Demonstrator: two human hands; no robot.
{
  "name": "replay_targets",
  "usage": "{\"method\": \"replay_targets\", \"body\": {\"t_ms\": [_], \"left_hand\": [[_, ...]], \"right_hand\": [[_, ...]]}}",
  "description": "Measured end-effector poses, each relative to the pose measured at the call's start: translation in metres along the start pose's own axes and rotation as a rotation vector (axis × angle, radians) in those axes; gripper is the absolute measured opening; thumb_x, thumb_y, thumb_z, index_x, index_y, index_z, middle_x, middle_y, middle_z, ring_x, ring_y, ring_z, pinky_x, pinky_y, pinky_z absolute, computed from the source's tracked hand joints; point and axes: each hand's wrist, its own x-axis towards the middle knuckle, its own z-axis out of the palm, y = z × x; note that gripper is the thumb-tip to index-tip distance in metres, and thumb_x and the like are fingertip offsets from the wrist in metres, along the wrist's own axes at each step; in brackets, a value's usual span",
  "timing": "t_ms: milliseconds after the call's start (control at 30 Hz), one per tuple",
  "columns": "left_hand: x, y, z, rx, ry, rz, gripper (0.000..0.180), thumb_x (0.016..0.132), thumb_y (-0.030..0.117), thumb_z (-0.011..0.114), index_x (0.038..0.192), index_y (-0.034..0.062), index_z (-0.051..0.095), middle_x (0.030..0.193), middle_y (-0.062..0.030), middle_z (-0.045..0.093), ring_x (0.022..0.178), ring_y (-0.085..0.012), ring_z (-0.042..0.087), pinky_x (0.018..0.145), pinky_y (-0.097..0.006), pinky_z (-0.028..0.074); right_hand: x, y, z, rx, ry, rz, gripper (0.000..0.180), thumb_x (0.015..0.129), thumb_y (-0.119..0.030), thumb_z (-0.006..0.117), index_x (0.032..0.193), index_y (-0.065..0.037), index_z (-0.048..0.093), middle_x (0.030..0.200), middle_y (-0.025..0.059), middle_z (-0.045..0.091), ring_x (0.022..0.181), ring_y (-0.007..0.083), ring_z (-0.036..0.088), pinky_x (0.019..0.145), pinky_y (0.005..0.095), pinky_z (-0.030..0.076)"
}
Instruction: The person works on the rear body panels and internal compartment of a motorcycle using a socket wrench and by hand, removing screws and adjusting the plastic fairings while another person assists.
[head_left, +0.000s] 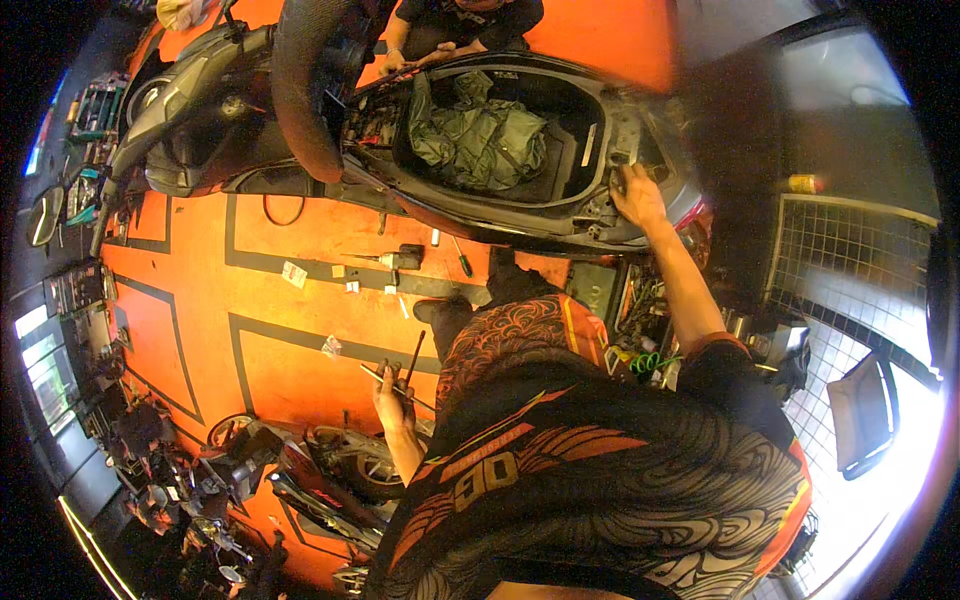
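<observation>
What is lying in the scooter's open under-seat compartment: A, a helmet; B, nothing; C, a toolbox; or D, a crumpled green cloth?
D: a crumpled green cloth fills the open compartment of the scooter.

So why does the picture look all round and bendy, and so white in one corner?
In the head view, the fisheye lens bows straight floor lines and blackens the corners; daylight glares white at the lower right beside the wire grille; the scooter's underseat bay lies in shadow; the right hand is slightly blurred.
</observation>
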Motion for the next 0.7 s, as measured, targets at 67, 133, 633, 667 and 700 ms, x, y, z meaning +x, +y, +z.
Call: {"method": "replay_targets", "body": {"t_ms": [67,133,633,667,700], "left_hand": [[-0.002,0.003,0.006,0.0,-0.049,0.023,0.036,0.092,0.015,0.055,0.125,0.0018,0.047,0.1,-0.0092,0.061,0.056,-0.0098,0.048,0.045,-0.025,0.039],[-0.001,0.001,-0.002,0.039,-0.011,-0.005,0.036,0.092,0.015,0.055,0.125,0.0017,0.047,0.103,-0.0095,0.06,0.056,-0.01,0.048,0.045,-0.025,0.039],[-0.013,0.011,0.011,0.065,0.076,-0.004,0.033,0.092,0.016,0.055,0.122,0.0029,0.048,0.097,-0.0077,0.061,0.056,-0.0107,0.047,0.045,-0.026,0.039],[-0.016,0.012,0.01,0.045,0.063,-0.003,0.03,0.093,0.016,0.054,0.119,0.003,0.05,0.098,-0.0076,0.06,0.056,-0.0109,0.047,0.045,-0.026,0.039],[-0.019,0.015,0.017,0.047,0.079,-0.005,0.029,0.093,0.016,0.053,0.118,0.0024,0.052,0.097,-0.0073,0.06,0.056,-0.0109,0.047,0.045,-0.027,0.039]], "right_hand": [[-0.005,0.028,0.016,0.012,-0.131,-0.068,0.032,0.081,-0.02,0.062,0.103,0.002,0.055,0.098,0.024,0.055,0.087,0.0415,0.057,0.074,0.0448,0.048],[0.001,0.016,0.013,0.042,-0.133,0.066,0.032,0.081,-0.02,0.062,0.103,0.002,0.055,0.098,0.0243,0.054,0.088,0.0418,0.057,0.074,0.0452,0.047],[0.007,-0.002,0.007,0.047,-0.142,0.162,0.034,0.079,-0.015,0.061,0.108,0.0,0.052,0.102,0.0232,0.055,0.091,0.0401,0.057,0.077,0.0445,0.05],[0.001,0.001,0.008,0.049,-0.148,0.103,0.036,0.078,-0.013,0.061,0.11,0.0,0.051,0.103,0.0235,0.054,0.091,0.0399,0.057,0.077,0.0443,0.05],[-0.004,0.006,0.008,0.049,-0.15,0.044,0.039,0.076,-0.012,0.061,0.112,0.0,0.05,0.105,0.0237,0.053,0.09,0.0396,0.057,0.077,0.0441,0.049]]}}
